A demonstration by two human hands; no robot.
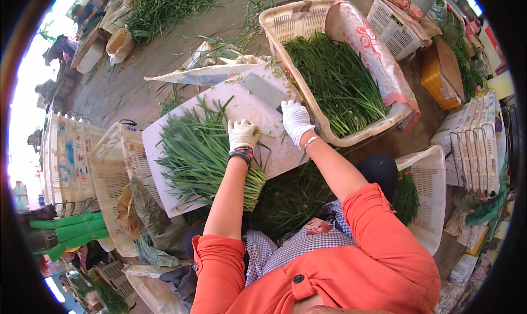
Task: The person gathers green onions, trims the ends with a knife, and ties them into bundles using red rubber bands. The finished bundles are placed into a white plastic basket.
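A pale cutting board (pixel 197 104) lies tilted across the view before me, with a large heap of garlic chives (pixel 197 153) on its left half. My left hand (pixel 243 134), in a white glove, is at the heap's right edge. Its fingers curl over a few stalks, whose ends poke out on the right. My white-gloved right hand (pixel 296 119) grips a cleaver by its mostly hidden handle. The cleaver's broad blade (pixel 263 90) lies flat over the board's far part, among small cut stem pieces.
Right of the board stands a plastic crate (pixel 288 21) holding more chives (pixel 333 79) beside a printed sack (pixel 362 42). Another crate (pixel 428 198) is near my right knee; stacked crates (pixel 70 157) stand left. Loose greens (pixel 173 5) cover the floor at the back.
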